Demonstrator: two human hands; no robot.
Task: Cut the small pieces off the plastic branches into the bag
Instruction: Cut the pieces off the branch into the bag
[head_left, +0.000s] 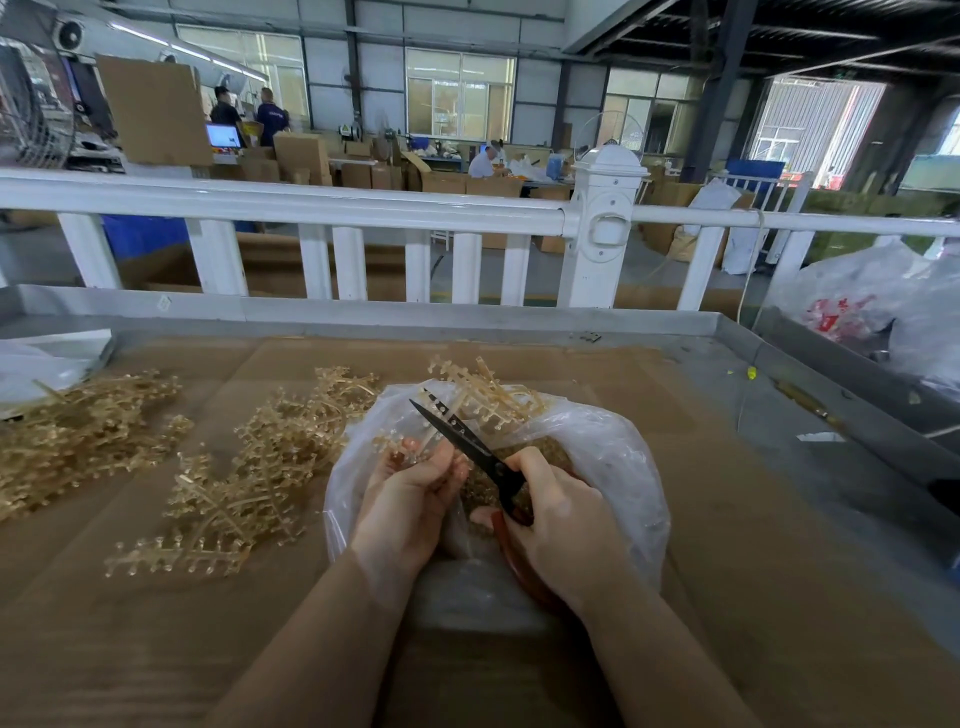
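Note:
My left hand (410, 493) grips a tan plastic branch (480, 389) that sticks up and away over the open clear plastic bag (618, 457). My right hand (566, 530) holds scissors (457, 431) with black blades and red handles; the blades are slightly parted around the branch stem just above my left fingers. Small tan cut pieces (545, 449) lie inside the bag under both hands. More tan branches lie in a pile (270, 467) left of the bag.
A second heap of branches (78, 436) lies at the far left on the cardboard-covered table (727, 597). A white fence (311, 208) runs behind the table's metal rim. White bags (883, 312) sit at the right. People work among cardboard boxes far behind.

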